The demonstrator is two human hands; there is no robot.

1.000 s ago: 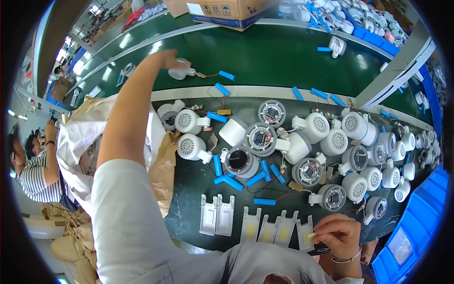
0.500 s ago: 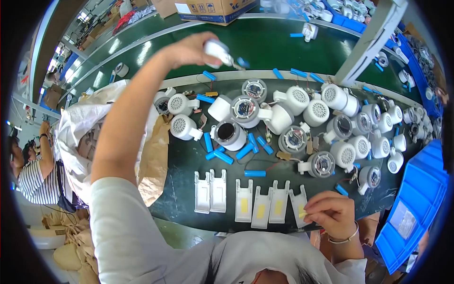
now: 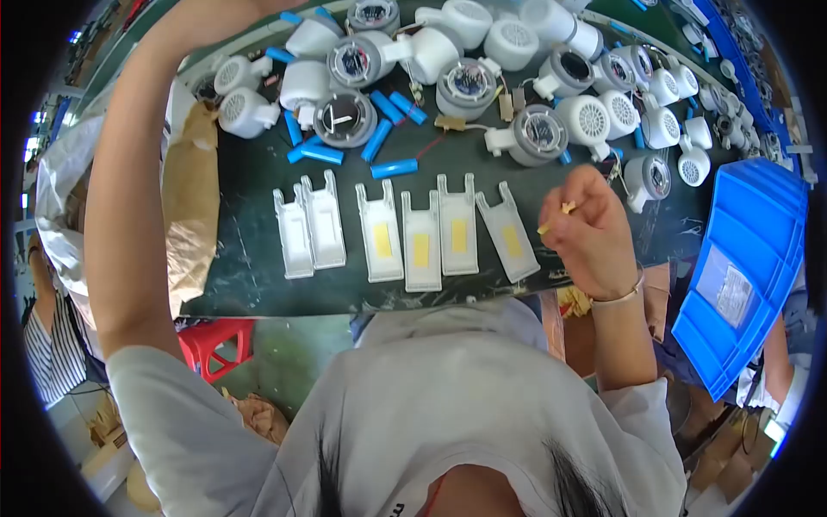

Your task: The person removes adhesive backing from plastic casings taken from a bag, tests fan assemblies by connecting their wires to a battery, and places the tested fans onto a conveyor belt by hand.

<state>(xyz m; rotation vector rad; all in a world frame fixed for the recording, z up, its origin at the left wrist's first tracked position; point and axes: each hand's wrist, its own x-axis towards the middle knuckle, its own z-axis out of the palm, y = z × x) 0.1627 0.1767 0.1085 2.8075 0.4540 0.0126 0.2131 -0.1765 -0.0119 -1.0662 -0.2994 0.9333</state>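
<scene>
The right hand (image 3: 590, 231) is curled, thumb and fingertips pinched together on a small yellow strip (image 3: 568, 208); yellow shows at two spots among the fingers, and whether it is one piece or two I cannot tell. It is raised just to the right of the rightmost tray, with a pale bracelet (image 3: 620, 290) round the wrist. The left hand (image 3: 231, 11) is stretched far forward and cut by the top edge, so how far open it is, and whether it has hold of anything, I cannot tell.

Between the arms, six white trays (image 3: 422, 219) lie in a row near the front edge of the dark green counter (image 3: 245, 237). The four on the right each bear a yellow pad (image 3: 421, 251), the last of them tilted; the two on the left, side by side, show plain white insides.

Beyond the trays are many white and grey fans (image 3: 466, 89), crowded together, some grille up, others with their round clear side up. Blue cells (image 3: 394, 168) lie among them, the nearest with a red wire.

To the left, brown paper (image 3: 191, 207) and a white sack (image 3: 65, 185) stand against the counter, with a red stool (image 3: 222, 340) below. A blue bin (image 3: 748, 250) tilts at the right.
</scene>
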